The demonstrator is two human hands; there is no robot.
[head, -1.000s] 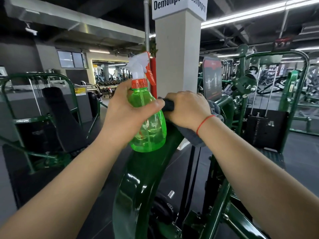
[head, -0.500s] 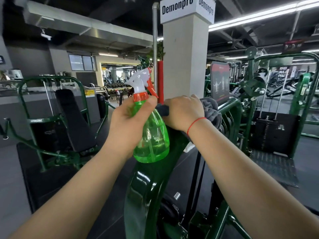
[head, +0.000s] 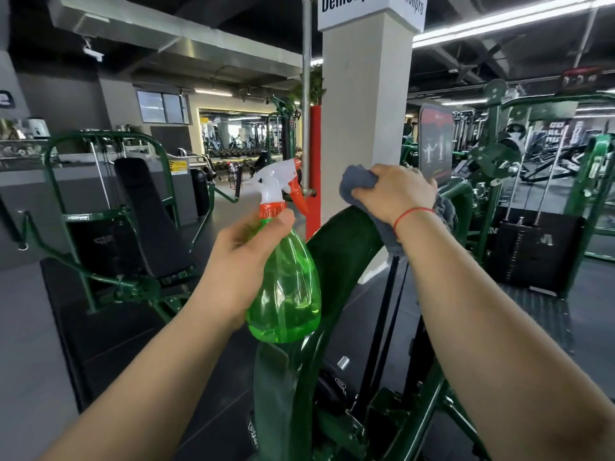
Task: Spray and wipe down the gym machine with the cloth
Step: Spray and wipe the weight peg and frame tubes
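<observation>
Head view, left hand: my left hand (head: 243, 257) is curled round the shoulder of the spray bottle (head: 286, 294), with the thumb at the orange collar. I see no finger on the trigger. The trigger side faces 3 o'clock, toward the cloth.
Head view, right hand: my right hand (head: 396, 191) clenches the grey cloth (head: 356, 181) in a bunch, at about 1 o'clock from the middle of the view. One end of the cloth sticks out at 9 o'clock of the hand, and another part hangs below the wrist at 5 o'clock.
Gym machine: the green curved frame (head: 342, 247) rises from 6 o'clock up to my right hand. The cloth lies on its top end. The bottle is just beside the frame, on its 9 o'clock side.
Step in hand: I judge it is the wiping of the top of the frame, with the spray waiting.
How to do it well: I think the cloth should be opened flatter, so more of it meets the paint. I would press firmly, draw it down along the curve toward 6 o'clock, and go round both edges. The bottle should be kept upright and clear of the cloth's path.
Around: a pale pillar (head: 362, 111) stands at 12 o'clock, a machine with a black seat (head: 146, 207) at 9 o'clock, and a weight stack (head: 532, 247) at 3 o'clock.
</observation>
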